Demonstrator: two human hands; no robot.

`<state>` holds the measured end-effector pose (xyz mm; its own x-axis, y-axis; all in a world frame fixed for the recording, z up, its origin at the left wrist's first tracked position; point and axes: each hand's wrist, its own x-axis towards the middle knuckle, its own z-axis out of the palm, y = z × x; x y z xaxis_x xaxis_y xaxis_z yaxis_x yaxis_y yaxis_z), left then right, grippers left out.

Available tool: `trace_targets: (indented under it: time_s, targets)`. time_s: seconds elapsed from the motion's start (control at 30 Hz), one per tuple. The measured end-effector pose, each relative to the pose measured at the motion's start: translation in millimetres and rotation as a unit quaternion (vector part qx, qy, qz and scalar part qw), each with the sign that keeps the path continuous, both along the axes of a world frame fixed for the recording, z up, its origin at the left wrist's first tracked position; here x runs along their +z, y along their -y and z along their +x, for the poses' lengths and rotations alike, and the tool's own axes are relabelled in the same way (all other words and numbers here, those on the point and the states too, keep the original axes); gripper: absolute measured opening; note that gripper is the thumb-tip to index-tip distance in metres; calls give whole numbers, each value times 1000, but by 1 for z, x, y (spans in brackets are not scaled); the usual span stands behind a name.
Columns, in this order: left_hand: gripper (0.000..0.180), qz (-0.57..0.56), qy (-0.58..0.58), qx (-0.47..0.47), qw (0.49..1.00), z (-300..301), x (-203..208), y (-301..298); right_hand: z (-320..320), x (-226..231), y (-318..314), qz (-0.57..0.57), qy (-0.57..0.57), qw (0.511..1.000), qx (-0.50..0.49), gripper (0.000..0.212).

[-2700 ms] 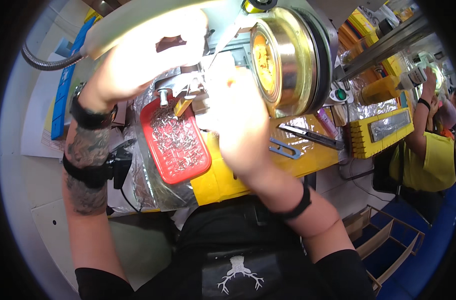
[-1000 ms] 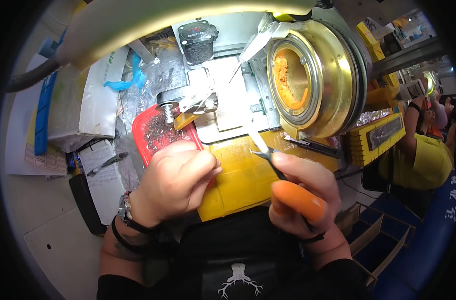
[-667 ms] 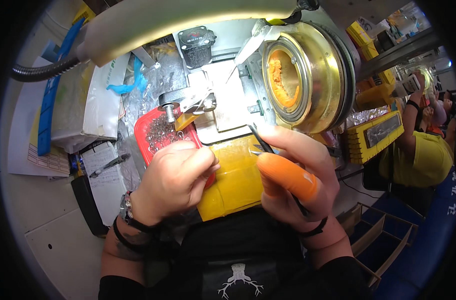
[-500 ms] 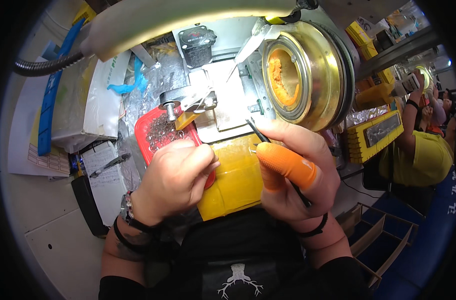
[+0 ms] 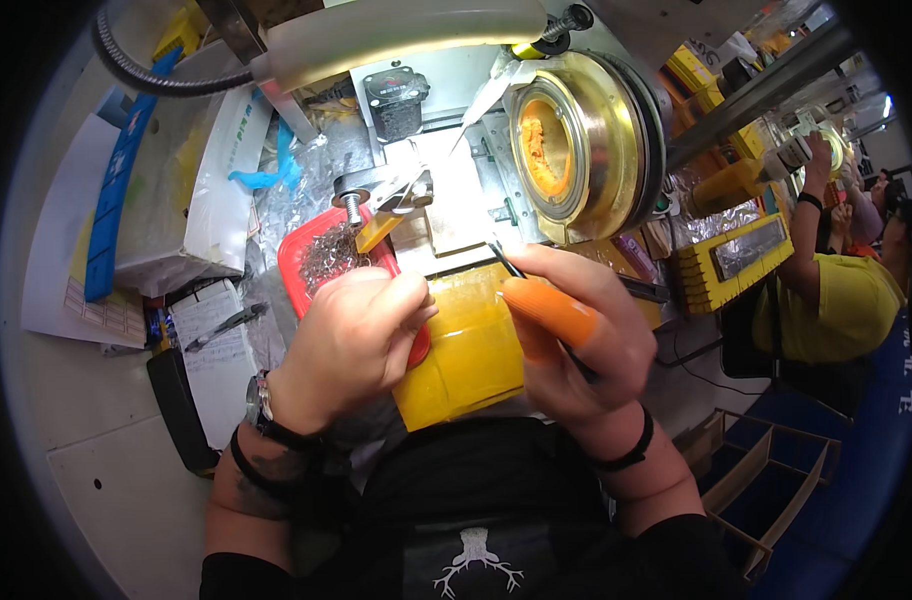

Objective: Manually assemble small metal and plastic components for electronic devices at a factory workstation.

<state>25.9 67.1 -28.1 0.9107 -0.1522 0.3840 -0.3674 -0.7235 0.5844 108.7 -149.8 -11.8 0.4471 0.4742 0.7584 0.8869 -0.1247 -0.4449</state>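
My right hand [image 5: 586,330], with orange rubber covers on some fingers, grips black tweezers [image 5: 508,263] whose tips point up and away from me. My left hand [image 5: 361,325] is closed over the near side of a red tray [image 5: 294,243]; whatever its fingers pinch is hidden. Small shiny metal pieces [image 5: 328,258] lie heaped in that tray. Between and beneath both hands sits a yellow block [image 5: 466,350] with a glossy, tape-like surface. Just beyond it is a pale, brightly lit plate [image 5: 461,215], with a clamp arm [image 5: 376,190] at its left.
A brass-coloured round machine part [image 5: 606,150] with orange material inside stands at the right. Overhead hangs a lamp tube [image 5: 406,45]. At the left are a white box [image 5: 216,200] and a notebook [image 5: 211,345] with a pen. Someone in a yellow shirt [image 5: 826,310] sits farther right.
The whole view has shifted a little. My right hand still holds the tweezers and my left hand stays closed, both in nearly the same place over the yellow block and tray.
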Motion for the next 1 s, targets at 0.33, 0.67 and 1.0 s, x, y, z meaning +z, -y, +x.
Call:
trace_targets:
  time_s: [0.33, 0.67, 1.0]
  targets:
    - [12, 9, 0, 15, 1000, 2, -3, -3, 3, -42, -4, -24, 24, 997, -66, 29]
    - [11, 5, -20, 18, 1000, -1, -1, -3, 1, -29, -29, -58, -75, 989, -111, 18]
    - [11, 0, -22, 5, 1000, -1, -1, -4, 1, -25, -31, -57, -137, 984, -98, 18]
